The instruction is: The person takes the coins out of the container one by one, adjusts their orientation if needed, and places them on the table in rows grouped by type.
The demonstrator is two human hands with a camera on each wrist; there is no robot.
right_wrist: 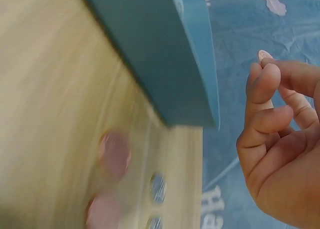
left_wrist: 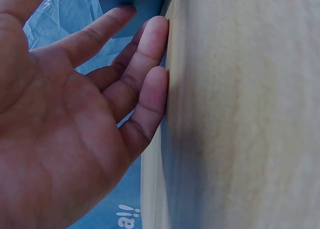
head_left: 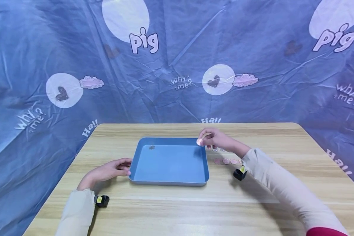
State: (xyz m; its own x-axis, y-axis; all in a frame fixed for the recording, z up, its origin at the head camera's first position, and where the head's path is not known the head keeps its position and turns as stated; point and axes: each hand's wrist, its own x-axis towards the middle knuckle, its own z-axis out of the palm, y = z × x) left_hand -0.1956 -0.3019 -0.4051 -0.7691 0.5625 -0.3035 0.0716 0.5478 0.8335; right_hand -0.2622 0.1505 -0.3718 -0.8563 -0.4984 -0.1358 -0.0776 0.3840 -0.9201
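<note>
A shallow blue baking tray (head_left: 168, 164) lies on the table, with one silver-coloured coin (head_left: 151, 147) in its far left corner. My left hand (head_left: 110, 169) is at the tray's left side, its fingertips right at the wall; in the left wrist view the fingers (left_wrist: 152, 89) are loosely bent, with no object in the palm. Above the tray's far right corner, my right hand (head_left: 221, 141) pinches a copper-coloured coin (head_left: 199, 142) between thumb and fingertips. The same coin (right_wrist: 264, 55) shows past the fingertips in the right wrist view.
Right of the tray, copper-coloured coins (head_left: 226, 161) lie in a row, with silver-coloured coins (head_left: 215, 149) behind them, partly hidden by the right hand. A blue printed cloth (head_left: 165, 98) hangs behind the wooden table (head_left: 165, 209).
</note>
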